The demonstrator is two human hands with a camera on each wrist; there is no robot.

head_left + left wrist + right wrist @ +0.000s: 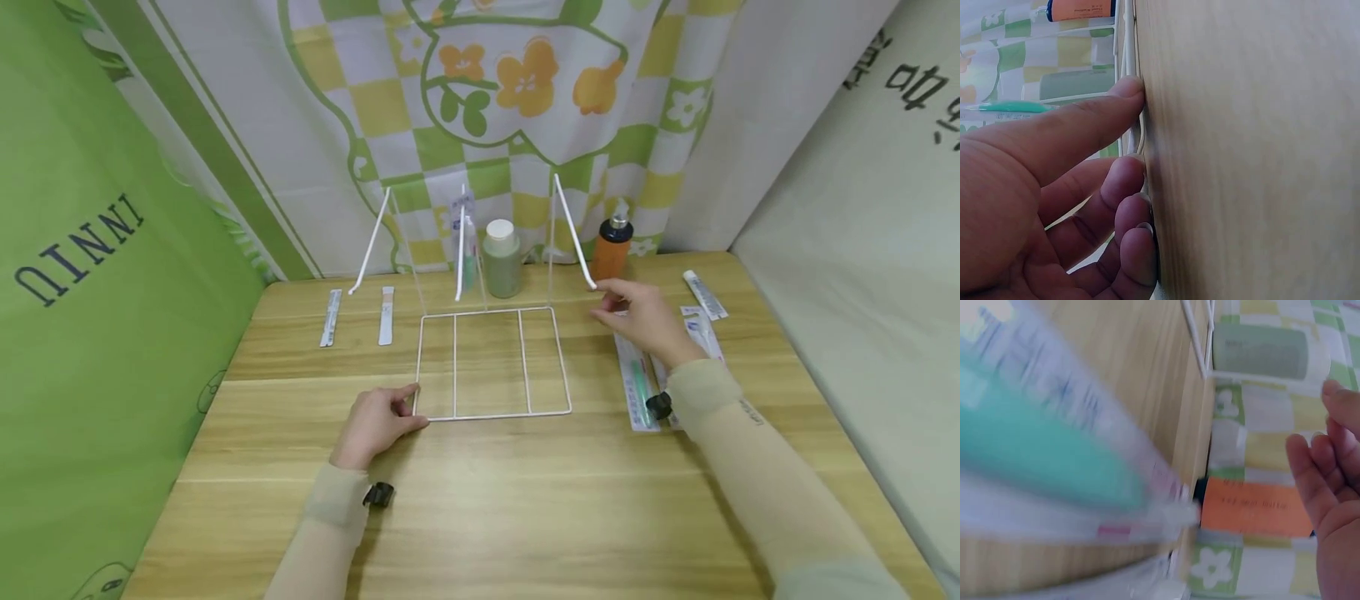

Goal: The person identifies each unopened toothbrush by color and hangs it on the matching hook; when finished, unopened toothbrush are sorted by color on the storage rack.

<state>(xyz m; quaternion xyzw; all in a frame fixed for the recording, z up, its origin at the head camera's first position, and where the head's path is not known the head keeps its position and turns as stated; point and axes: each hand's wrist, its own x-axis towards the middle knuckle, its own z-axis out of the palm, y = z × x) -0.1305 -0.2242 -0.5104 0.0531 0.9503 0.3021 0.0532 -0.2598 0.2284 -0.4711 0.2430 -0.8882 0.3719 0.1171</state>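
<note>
Far over to the left of our left hand hangs smooth green cloth (67, 333) with dark printed letters, then two slim, flat sachets (331, 318) lie beyond that hand on the wood-grained tabletop (487, 517). And here's our left hand (373, 427), thumb and forefinger clamped round the near left corner of the white wire rack (525, 362)! Its rectangular base, rounded at the corners and split by two crossbars, lies flat just right of these fingers; at the back, thin uprights carry three sloping prongs with bent tips. Beyond the left hand, behind the rack, there's a glossy clear packet (470, 242), upright, then a rounded, matte green bottle (502, 265) with a white cap, checked fabric (525, 83) behind them. Just past our right hand (648, 321) stands an orange cylinder of a bottle (612, 254) with a dark collar. That right hand is at the right prong's tip, thumb and forefinger apart, and we can't tell whether they grip it! Under its wrist lie shiny, flat toothbrush packs (637, 383), one showing green, and beyond, to its right, a small white tube (705, 296).
</note>
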